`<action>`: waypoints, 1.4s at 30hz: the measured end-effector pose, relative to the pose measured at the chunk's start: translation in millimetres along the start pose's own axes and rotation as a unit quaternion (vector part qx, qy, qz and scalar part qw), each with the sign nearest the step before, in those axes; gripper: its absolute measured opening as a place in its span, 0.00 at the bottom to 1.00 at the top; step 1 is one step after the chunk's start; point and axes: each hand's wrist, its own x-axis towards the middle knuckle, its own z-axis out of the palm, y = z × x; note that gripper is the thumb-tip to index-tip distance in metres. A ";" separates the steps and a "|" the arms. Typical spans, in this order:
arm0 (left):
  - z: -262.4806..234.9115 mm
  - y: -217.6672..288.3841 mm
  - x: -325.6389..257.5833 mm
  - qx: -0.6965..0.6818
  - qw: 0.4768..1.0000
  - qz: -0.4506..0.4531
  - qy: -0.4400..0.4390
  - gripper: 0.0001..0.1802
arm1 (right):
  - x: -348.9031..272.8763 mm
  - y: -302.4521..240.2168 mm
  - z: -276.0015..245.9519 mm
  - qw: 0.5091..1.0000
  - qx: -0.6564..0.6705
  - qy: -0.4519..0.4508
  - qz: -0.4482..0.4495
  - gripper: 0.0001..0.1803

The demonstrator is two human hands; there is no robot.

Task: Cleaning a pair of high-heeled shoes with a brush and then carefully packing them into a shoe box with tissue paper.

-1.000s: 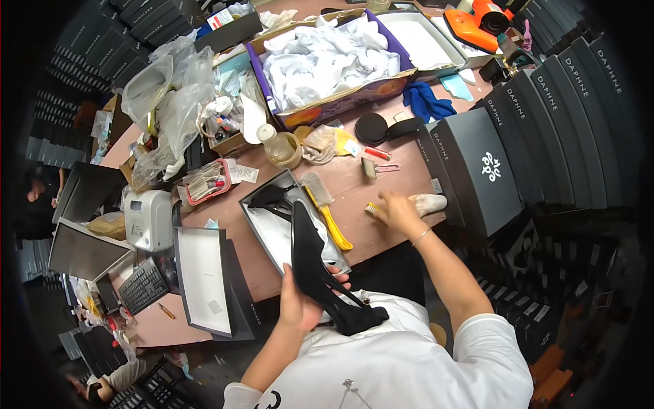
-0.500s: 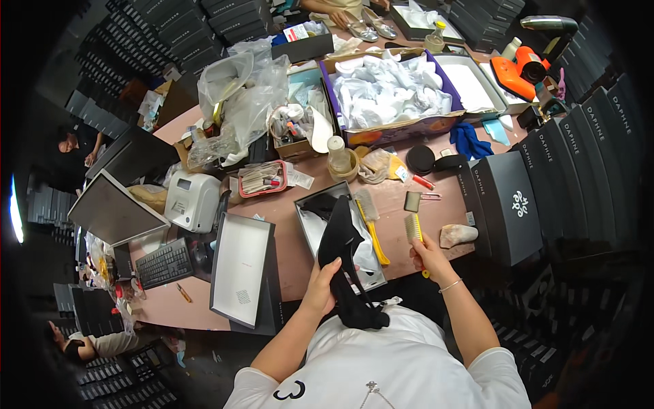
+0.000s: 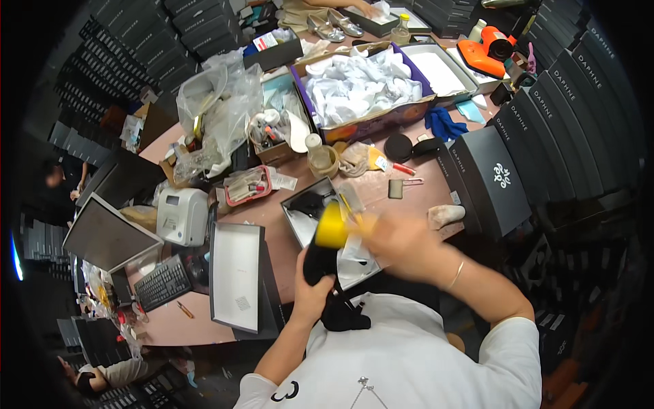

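My left hand (image 3: 311, 294) is closed around a black shoe (image 3: 320, 264), which I hold upright just in front of my shirt. In my right hand (image 3: 402, 244), smeared by motion, is a yellow brush (image 3: 332, 230). The brush passes over the upper part of the shoe; whether its bristles touch cannot be made out. Just behind lies an open shoe box (image 3: 292, 219) with white paper (image 3: 355, 264) and another black item (image 3: 312, 203) inside, partly hidden by my hands and the brush.
An open box lid (image 3: 236, 273) lies left, near a keyboard (image 3: 163, 283) and a white label printer (image 3: 182, 217). Behind stands a carton of crumpled white paper (image 3: 364, 88). Dark shoe boxes (image 3: 487, 174) stack up right. A co-worker's hand (image 3: 371, 9) shows at the far edge.
My right hand has swung left and up with the brush, from beside the box to over the shoe. The shoe is tilted differently in my left hand. The whole view has shifted slightly.
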 end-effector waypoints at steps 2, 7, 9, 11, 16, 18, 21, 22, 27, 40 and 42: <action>1.3 -6.5 -2.8 0.023 0.998 0.057 0.002 0.36 | -1.9 -7.7 13.8 0.997 -0.013 -0.054 -0.056 0.20; -5.2 1.2 -14.9 0.009 0.999 0.050 0.011 0.36 | 10.8 20.8 29.1 0.985 0.108 0.002 0.134 0.21; -20.0 -20.9 -11.4 0.056 0.997 0.049 0.023 0.37 | -8.9 -28.0 23.9 0.955 0.282 -0.047 0.083 0.25; -33.7 -57.3 -1.2 0.073 0.993 0.083 0.042 0.36 | -23.1 -101.8 3.3 0.926 0.247 -0.284 -0.037 0.27; -12.9 -14.8 -10.2 -0.044 0.996 0.075 0.029 0.35 | -9.4 -64.3 21.7 0.980 0.172 -0.072 -0.064 0.31; -21.3 -18.9 -3.0 -0.075 0.996 0.019 0.039 0.29 | 4.9 4.7 45.1 0.980 0.035 -0.148 0.131 0.25; -37.2 -14.7 17.8 -0.116 0.992 -0.045 0.007 0.25 | 11.5 53.5 43.8 0.981 0.087 -0.042 0.166 0.23; -44.1 -11.4 26.5 -0.128 0.988 -0.085 -0.018 0.24 | 9.5 45.5 41.4 0.983 0.130 -0.001 0.131 0.24; -37.6 -15.8 15.2 -0.145 0.977 -0.126 -0.087 0.19 | 1.5 -15.3 44.9 0.977 0.190 -0.085 -0.038 0.27; -69.0 -24.1 12.3 -0.118 0.955 -0.265 -0.064 0.16 | -16.0 -6.6 91.9 0.972 0.170 -0.134 0.089 0.25; -81.6 -41.4 15.3 -0.338 0.879 -0.233 -0.244 0.17 | -15.2 -31.4 73.4 0.966 0.160 -0.198 -0.046 0.27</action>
